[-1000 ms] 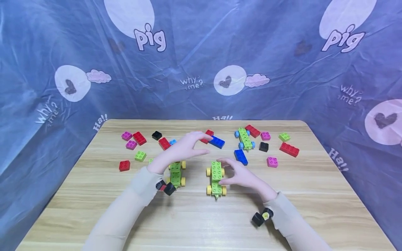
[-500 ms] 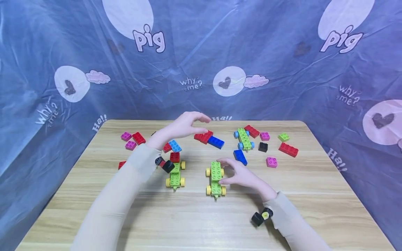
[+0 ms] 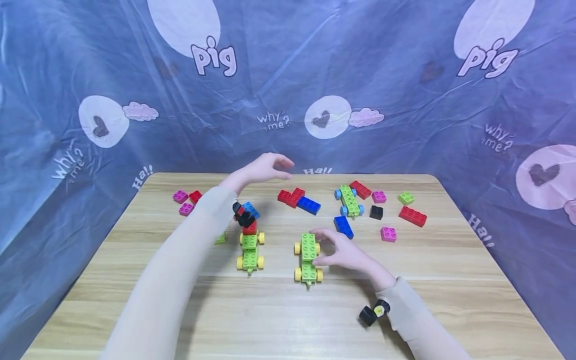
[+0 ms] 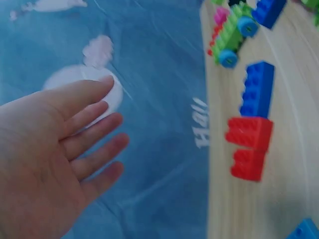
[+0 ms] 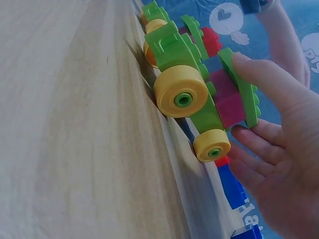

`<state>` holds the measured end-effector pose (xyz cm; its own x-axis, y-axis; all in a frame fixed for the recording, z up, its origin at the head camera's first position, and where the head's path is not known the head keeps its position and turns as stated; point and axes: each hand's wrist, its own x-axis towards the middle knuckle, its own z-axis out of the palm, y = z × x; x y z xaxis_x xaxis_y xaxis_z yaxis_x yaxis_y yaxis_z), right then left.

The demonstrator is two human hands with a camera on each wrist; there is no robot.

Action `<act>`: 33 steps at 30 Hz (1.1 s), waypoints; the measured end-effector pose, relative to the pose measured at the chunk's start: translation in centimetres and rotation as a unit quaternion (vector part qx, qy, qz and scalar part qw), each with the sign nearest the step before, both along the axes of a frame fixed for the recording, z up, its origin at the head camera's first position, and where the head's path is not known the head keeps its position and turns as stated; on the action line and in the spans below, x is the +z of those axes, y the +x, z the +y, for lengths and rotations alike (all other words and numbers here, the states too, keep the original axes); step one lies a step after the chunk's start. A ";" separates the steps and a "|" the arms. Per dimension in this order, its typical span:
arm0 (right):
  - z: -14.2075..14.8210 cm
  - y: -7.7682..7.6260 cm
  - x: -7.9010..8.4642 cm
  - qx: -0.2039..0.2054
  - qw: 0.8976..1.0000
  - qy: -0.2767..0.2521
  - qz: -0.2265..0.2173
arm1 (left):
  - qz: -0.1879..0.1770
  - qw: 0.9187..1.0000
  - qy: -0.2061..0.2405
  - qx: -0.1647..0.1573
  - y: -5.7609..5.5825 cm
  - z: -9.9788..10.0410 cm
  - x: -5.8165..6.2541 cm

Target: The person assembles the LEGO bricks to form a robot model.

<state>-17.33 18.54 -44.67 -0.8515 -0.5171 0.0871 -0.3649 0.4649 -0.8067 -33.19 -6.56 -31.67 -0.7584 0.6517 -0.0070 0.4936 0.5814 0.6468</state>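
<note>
My left hand (image 3: 263, 168) is raised over the far side of the table, fingers spread and holding nothing, as its palm (image 4: 40, 164) shows in the left wrist view. Below it lie red bricks (image 3: 294, 196) against a blue brick (image 3: 309, 205). My right hand (image 3: 344, 251) holds a green toy car (image 3: 308, 247) with yellow wheels. In the right wrist view the thumb and fingers pinch the ends of its top green brick (image 5: 243, 94), which sits on a magenta brick (image 5: 225, 97). A second yellow-wheeled car (image 3: 249, 257), with a red brick on it, stands to the left.
A green car base with blue wheels (image 3: 349, 201) stands at the back right. Around it lie a black brick (image 3: 376, 212), a blue brick (image 3: 344, 227) and several red, pink and green ones. Pink bricks (image 3: 180, 196) lie far left. A blue printed cloth (image 3: 405, 100) hangs behind the table.
My left hand has swung away and up from above the middle of the table, leaving the left car in plain sight. The right hand stays on its car.
</note>
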 end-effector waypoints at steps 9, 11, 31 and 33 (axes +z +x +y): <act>0.0 -0.1 -0.2 -0.002 1.000 0.002 0.007 | -0.033 0.999 0.022 -0.005 -2.9 0.1 -2.8; 0.0 -0.1 -0.2 -0.003 1.000 0.002 0.006 | -0.040 0.999 0.026 0.002 -3.4 0.0 -3.4; 0.1 -0.3 -0.4 -0.006 1.000 0.005 0.004 | -0.133 0.990 -0.013 0.038 -5.0 0.3 -7.2; 0.1 -0.3 -0.5 -0.006 1.000 0.005 0.002 | -0.143 0.989 -0.017 0.034 -5.1 0.3 -7.3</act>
<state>-17.65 18.61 -45.17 -0.8573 -0.5078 0.0852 -0.3620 0.4768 -0.8010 -38.27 -6.27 -39.00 -0.7642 0.5949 -0.2492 0.2524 0.6313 0.7333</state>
